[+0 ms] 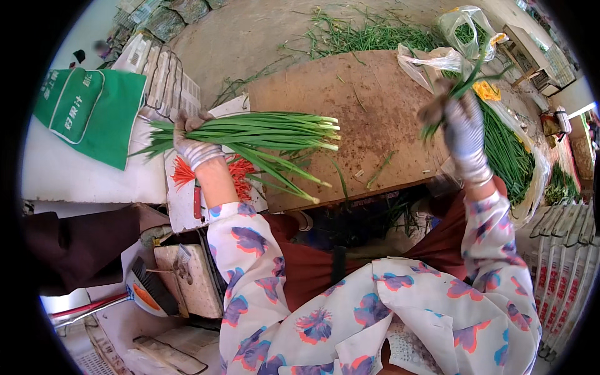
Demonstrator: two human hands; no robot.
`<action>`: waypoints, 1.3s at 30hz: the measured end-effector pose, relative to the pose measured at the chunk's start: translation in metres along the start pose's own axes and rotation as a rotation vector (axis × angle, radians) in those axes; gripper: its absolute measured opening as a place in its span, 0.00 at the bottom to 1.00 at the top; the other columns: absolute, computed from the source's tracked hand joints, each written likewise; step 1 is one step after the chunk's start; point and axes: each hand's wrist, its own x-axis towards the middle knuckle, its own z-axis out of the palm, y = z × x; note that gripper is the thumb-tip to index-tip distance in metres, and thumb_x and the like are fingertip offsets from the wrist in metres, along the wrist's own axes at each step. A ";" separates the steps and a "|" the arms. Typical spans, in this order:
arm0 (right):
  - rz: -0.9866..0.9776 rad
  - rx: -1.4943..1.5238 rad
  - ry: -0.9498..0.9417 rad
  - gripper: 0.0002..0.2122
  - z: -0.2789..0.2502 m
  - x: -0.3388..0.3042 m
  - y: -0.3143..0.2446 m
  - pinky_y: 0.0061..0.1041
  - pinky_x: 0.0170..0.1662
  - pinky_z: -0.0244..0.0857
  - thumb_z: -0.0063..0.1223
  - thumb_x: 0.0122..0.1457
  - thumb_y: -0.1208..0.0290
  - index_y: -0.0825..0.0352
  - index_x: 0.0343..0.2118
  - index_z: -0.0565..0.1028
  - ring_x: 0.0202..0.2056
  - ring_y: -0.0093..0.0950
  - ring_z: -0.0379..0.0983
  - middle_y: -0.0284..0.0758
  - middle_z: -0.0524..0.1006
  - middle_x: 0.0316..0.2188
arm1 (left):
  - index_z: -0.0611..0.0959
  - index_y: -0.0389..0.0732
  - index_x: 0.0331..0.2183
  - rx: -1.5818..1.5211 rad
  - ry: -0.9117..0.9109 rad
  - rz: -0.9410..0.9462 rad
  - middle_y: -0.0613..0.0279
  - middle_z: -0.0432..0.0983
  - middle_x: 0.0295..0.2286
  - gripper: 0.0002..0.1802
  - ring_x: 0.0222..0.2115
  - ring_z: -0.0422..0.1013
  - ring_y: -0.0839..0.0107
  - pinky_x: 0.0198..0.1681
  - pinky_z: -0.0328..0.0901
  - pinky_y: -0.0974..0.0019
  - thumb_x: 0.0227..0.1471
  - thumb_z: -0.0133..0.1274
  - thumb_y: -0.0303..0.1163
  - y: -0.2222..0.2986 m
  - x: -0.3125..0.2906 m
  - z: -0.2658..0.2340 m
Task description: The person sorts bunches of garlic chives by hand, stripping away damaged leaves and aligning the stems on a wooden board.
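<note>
My gloved left hand [192,142] is closed around a bunch of garlic chives [269,130], holding it level above the board's left side. The pale cut ends point right, and a few stalks droop below the rest. Over the board's right edge, my gloved right hand [464,128] grips a small clump of chives [470,80]; its fingers are partly smeared by motion. Beneath my left wrist lies a pile of red ties [240,174], with a red-handled tool [197,203] beside it.
A soil-stained wooden board [337,81] spans the space before my knees. To its right, loose chives [509,150] fill an opened plastic bag. More greens [369,32] lie on the floor beyond. A green bag [119,119] rests on the white surface at left.
</note>
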 end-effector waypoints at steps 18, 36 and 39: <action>0.047 -0.574 -0.597 0.17 0.179 0.088 0.049 0.25 0.33 0.68 0.62 0.43 0.65 0.67 0.35 0.75 0.29 0.25 0.74 0.37 0.78 0.25 | 0.70 0.39 0.43 0.519 -0.411 0.156 0.54 0.73 0.28 0.26 0.32 0.71 0.58 0.42 0.66 0.55 0.44 0.60 0.38 -0.053 -0.131 0.097; 0.610 -0.621 -0.168 0.60 0.138 -0.045 0.113 0.26 0.55 0.55 0.71 0.30 0.64 0.71 0.61 0.35 0.53 0.36 0.62 0.49 0.65 0.50 | 0.79 0.40 0.33 0.136 -0.623 -0.163 0.72 0.56 0.13 0.09 0.17 0.57 0.76 0.43 0.62 0.57 0.53 0.49 0.34 -0.015 -0.065 0.039; 0.819 -0.354 -0.094 0.61 0.132 -0.050 0.124 0.24 0.53 0.57 0.71 0.30 0.59 0.71 0.61 0.35 0.50 0.37 0.65 0.50 0.67 0.48 | 0.79 0.42 0.34 0.152 -0.502 -0.082 0.74 0.56 0.12 0.09 0.15 0.58 0.77 0.41 0.64 0.61 0.51 0.51 0.35 -0.012 -0.054 0.036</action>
